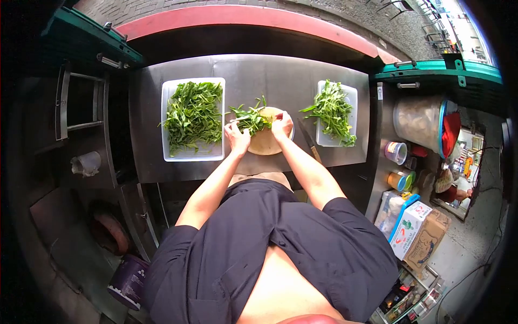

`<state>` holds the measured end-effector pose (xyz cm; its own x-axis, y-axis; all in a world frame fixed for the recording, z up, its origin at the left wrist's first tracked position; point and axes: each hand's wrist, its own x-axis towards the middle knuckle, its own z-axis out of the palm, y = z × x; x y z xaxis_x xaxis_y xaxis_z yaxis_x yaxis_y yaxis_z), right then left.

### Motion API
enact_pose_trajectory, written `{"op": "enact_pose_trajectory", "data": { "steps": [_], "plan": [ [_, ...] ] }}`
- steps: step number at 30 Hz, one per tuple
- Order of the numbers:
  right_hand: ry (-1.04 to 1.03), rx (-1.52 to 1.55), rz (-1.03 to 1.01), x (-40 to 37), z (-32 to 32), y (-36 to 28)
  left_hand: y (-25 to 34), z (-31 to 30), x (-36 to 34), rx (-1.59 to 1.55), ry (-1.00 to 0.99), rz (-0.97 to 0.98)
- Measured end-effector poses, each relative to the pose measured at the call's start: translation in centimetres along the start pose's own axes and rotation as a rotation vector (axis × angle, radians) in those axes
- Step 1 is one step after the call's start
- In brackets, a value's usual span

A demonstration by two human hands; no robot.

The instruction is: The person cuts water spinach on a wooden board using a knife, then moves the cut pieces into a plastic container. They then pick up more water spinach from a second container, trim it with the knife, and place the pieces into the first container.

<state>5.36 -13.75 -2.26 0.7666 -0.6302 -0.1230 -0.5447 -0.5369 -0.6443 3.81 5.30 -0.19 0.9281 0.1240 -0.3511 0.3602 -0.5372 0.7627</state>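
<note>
A round wooden cutting board (pixel 265 143) lies on the steel counter (pixel 286 81) in front of me. A bunch of leafy greens (pixel 249 117) rests across its top left. My left hand (pixel 237 136) grips the stems of that bunch at the board's left edge. My right hand (pixel 282 126) is closed over the greens on the board's upper right. A knife (pixel 309 140) lies on the counter just right of the board, apart from both hands.
A white tray (pixel 192 154) heaped with greens sits left of the board; a smaller white tray (pixel 324 141) with greens sits right. Right of the counter stand a lidded plastic tub (pixel 418 120), jars (pixel 395 152) and cardboard boxes (pixel 415 229). A dark shelf is at left.
</note>
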Motion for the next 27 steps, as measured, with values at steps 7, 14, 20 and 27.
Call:
{"op": "enact_pose_trajectory", "data": {
  "steps": [7, 14, 20, 27],
  "plan": [
    [-0.251, -0.063, -0.31, 6.2, 2.8, -2.4, -0.7, 1.0, 1.9, -0.098, -0.062, -0.145],
    [-0.479, -0.167, -0.437, 5.9, 6.4, -4.3, -1.8, 1.7, 3.7, 0.005, -0.085, -0.183],
    [-0.471, 0.026, -0.653, 5.0, 7.7, -3.0, 0.0, 0.4, 2.8, 0.001, -0.126, 0.243],
    [-0.635, 0.106, -0.422, 2.1, 1.8, -4.1, 1.3, 0.3, 1.0, -0.03, -0.3, 0.473]
  ]
}}
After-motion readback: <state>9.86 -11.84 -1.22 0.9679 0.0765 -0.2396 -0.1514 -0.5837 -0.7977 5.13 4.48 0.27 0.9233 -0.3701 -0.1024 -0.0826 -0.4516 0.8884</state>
